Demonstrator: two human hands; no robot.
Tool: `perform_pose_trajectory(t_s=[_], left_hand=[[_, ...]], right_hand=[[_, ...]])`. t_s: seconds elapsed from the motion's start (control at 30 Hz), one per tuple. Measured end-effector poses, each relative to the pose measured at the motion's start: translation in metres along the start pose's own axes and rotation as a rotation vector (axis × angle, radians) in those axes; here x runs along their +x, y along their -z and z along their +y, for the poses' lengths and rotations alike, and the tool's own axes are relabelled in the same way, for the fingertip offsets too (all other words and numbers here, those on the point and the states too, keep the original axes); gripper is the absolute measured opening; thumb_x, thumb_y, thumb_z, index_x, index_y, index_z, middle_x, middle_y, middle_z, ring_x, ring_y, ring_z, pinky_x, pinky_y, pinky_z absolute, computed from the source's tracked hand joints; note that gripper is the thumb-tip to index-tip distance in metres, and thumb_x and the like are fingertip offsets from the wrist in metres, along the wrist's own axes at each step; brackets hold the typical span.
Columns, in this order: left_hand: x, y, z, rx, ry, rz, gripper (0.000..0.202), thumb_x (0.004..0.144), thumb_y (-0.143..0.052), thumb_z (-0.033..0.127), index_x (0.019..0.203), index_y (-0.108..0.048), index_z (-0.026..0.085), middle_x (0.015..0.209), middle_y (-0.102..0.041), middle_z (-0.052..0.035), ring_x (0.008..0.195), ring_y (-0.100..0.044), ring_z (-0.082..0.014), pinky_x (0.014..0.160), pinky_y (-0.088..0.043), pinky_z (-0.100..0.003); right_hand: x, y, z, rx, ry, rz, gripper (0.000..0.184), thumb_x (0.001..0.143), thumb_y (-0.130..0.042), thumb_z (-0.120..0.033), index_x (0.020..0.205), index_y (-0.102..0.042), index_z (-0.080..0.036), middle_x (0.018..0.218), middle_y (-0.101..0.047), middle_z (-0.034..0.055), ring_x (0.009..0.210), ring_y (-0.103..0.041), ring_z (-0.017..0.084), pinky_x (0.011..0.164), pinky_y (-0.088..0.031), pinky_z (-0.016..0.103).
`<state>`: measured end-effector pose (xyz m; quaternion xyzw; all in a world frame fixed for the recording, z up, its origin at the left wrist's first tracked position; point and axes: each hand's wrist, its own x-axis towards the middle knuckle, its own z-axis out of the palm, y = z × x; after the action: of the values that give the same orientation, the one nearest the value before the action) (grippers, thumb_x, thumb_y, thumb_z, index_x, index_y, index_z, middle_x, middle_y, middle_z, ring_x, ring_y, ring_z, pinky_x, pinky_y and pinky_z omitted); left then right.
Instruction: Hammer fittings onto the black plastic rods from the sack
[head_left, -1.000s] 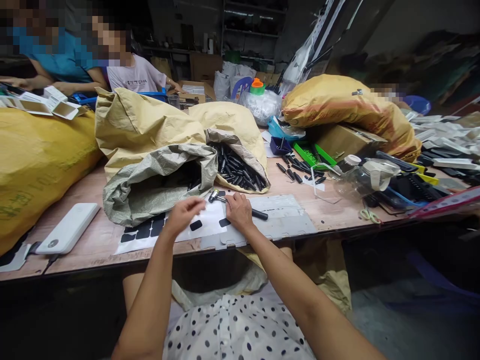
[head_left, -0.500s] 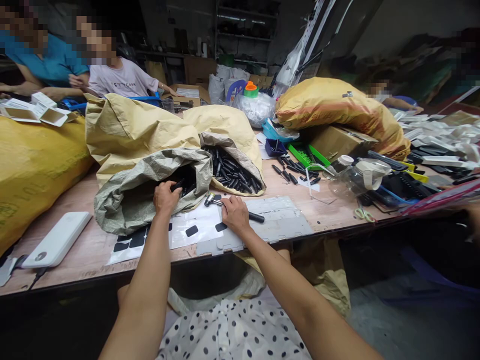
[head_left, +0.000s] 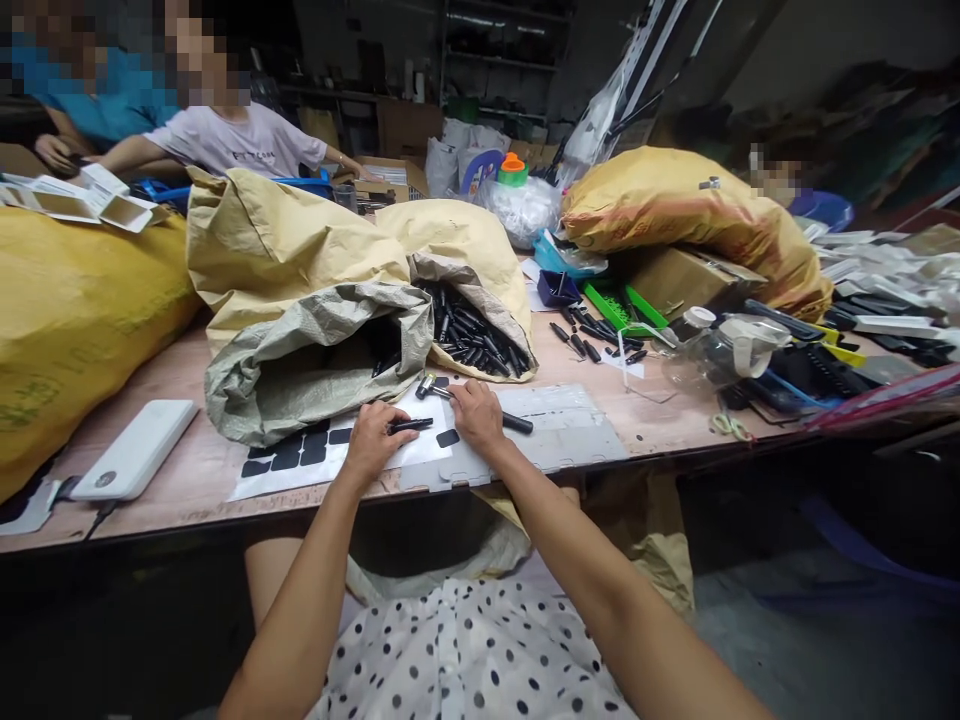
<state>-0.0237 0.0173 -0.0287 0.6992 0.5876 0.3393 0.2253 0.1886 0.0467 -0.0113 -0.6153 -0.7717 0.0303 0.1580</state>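
Closed around one end of a slim black pen-like part, my left hand is low over a white sheet with black rounded patches. To its right, my right hand grips a small hammer; the metal head points left and the black handle sticks out past the palm. Under the hammer lies a flat grey board. Behind my left hand, an open sack with a grey lining has a dark inside. Beside it another sack shows many black pen-like parts in its mouth.
A white power bank and a full yellow sack are on the left. A green tray, loose black parts, a clear jar and scissors sit to the right. Two people work across the table.
My left hand has come out of the grey-lined sack toward me, bringing a black pen-like part over the sheet. My right hand stays on the hammer. The view has shifted slightly.
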Motion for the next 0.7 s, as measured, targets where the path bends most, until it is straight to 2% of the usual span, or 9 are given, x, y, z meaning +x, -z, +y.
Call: perform_pose_trajectory(t_s=[0.07, 0.2, 0.33, 0.53, 0.7], left_hand=[[0.002, 0.000, -0.001, -0.006, 0.011, -0.016, 0.012, 0.075, -0.082, 0.030, 0.087, -0.079, 0.027, 0.091, -0.072, -0.0027, 0.097, -0.061, -0.0268, 0.086, -0.052, -0.039], [0.003, 0.001, 0.000, -0.021, 0.032, -0.031, 0.014, 0.074, -0.084, 0.033, 0.086, -0.080, 0.028, 0.089, -0.072, -0.0028, 0.099, -0.061, -0.0270, 0.086, -0.051, -0.039], [0.003, 0.002, 0.005, -0.023, 0.100, -0.051, 0.013, 0.072, -0.085, 0.030, 0.084, -0.080, 0.028, 0.090, -0.073, -0.0021, 0.098, -0.061, -0.0262, 0.087, -0.051, -0.039], [0.006, 0.004, 0.011, -0.019, 0.139, -0.054, 0.010, 0.070, -0.086, 0.028, 0.077, -0.078, 0.027, 0.090, -0.073, -0.0013, 0.098, -0.060, -0.0260, 0.088, -0.050, -0.039], [0.005, 0.003, 0.011, -0.003, 0.161, -0.056, 0.011, 0.070, -0.085, 0.025, 0.071, -0.074, 0.025, 0.086, -0.071, -0.0005, 0.095, -0.059, -0.0242, 0.083, -0.048, -0.035]], right_hand=[[-0.004, 0.006, 0.000, 0.037, 0.007, 0.011, 0.033, 0.098, -0.053, -0.019, 0.124, -0.073, -0.024, 0.107, -0.068, 0.0094, 0.102, -0.059, 0.025, 0.085, -0.047, 0.033], [-0.023, 0.013, -0.002, 0.181, 0.082, 0.131, 0.037, 0.102, -0.046, -0.021, 0.130, -0.070, -0.026, 0.107, -0.069, 0.0070, 0.103, -0.062, 0.022, 0.088, -0.050, 0.029], [-0.046, 0.015, -0.011, 0.279, 0.118, 0.106, 0.037, 0.102, -0.045, -0.022, 0.129, -0.071, -0.027, 0.101, -0.068, 0.0041, 0.097, -0.065, 0.019, 0.086, -0.052, 0.025], [-0.060, 0.016, -0.028, 0.238, 0.155, 0.125, 0.046, 0.101, -0.049, -0.017, 0.140, -0.065, -0.033, 0.097, -0.067, 0.0021, 0.091, -0.064, 0.016, 0.082, -0.051, 0.023], [-0.062, 0.014, -0.034, 0.128, 0.203, 0.043, 0.044, 0.100, -0.053, -0.017, 0.136, -0.069, -0.036, 0.092, -0.066, 0.0029, 0.091, -0.062, 0.018, 0.077, -0.049, 0.022]])
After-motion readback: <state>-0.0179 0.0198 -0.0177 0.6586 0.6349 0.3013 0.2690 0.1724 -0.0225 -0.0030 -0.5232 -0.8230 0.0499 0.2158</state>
